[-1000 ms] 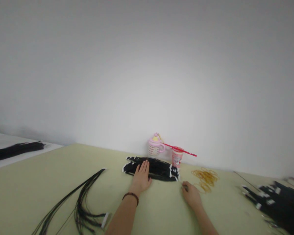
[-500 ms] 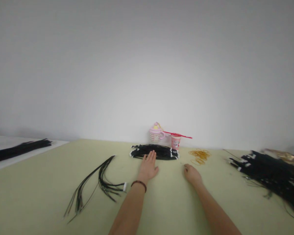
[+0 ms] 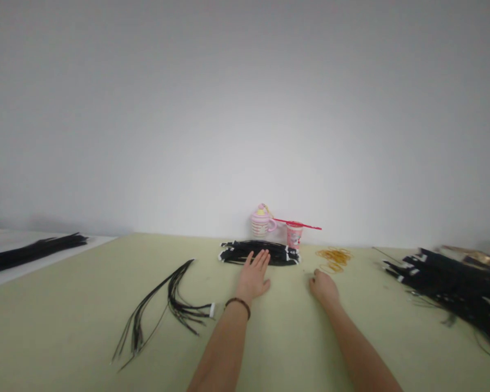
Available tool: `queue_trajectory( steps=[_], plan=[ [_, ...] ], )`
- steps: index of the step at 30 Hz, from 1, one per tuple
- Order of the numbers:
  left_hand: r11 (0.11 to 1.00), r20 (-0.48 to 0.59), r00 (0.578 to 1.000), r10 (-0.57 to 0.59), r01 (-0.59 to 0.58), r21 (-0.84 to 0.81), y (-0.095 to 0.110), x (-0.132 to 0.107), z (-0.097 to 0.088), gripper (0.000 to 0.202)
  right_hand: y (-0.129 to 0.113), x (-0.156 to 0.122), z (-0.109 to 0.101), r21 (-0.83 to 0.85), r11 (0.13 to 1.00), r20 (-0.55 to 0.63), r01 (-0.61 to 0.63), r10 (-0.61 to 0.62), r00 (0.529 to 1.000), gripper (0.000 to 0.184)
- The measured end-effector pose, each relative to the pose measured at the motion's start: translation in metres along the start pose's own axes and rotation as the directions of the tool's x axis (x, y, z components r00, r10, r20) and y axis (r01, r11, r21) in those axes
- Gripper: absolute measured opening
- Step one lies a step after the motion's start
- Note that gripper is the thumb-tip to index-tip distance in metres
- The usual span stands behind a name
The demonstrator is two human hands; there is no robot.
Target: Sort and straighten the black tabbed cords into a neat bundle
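Note:
My left hand (image 3: 253, 279) lies palm down with its fingers stretched out, the fingertips resting on the front of a stack of black wire harnesses (image 3: 275, 253) with white connectors at both ends. To its right, my right hand (image 3: 325, 288) is closed, its fingers curled down near the table; whatever they may pinch is too small to make out. Just beyond that hand lies a loose heap of yellow rubber bands (image 3: 335, 257). Left of my left forearm, a single black wire harness (image 3: 175, 288) is spread in a curve, with a white connector (image 3: 212, 310) at one end.
Against the wall stand a pink-and-white mug-shaped container (image 3: 260, 223) and a pink cup (image 3: 294, 237), with a thin red stick (image 3: 308, 225) across the cup. A large pile of black harnesses (image 3: 453, 283) lies at right. Long black wires (image 3: 32, 252) lie on a white surface at left.
The whole view has shifted slightly. My left hand stays flat on the stack, its fingers a little more spread; my right hand remains closed in nearly the same place.

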State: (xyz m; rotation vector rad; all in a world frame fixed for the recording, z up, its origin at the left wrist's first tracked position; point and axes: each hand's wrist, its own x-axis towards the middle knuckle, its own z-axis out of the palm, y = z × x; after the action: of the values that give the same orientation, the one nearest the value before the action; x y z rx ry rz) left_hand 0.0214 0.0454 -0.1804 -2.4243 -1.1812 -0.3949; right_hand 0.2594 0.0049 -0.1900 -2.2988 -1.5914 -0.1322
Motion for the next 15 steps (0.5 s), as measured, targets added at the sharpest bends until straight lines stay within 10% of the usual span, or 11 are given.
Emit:
queue_trajectory(
  steps=[6, 15],
  plan=[
    [0.994, -0.043, 0.993, 0.108, -0.107, 0.034, 0.003, 0.004, -0.006, 0.075, -0.003, -0.007, -0.008, -0.067, 0.982, -0.202, -0.175, 0.158, 0.967, 0.033],
    [0.928, -0.089, 0.925, 0.37, -0.362, 0.091, 0.001, 0.006, -0.015, 0.061, 0.0, 0.008, -0.009, -0.011, 0.994, -0.102, -0.112, 0.11, 0.989, 0.029]
  ],
)
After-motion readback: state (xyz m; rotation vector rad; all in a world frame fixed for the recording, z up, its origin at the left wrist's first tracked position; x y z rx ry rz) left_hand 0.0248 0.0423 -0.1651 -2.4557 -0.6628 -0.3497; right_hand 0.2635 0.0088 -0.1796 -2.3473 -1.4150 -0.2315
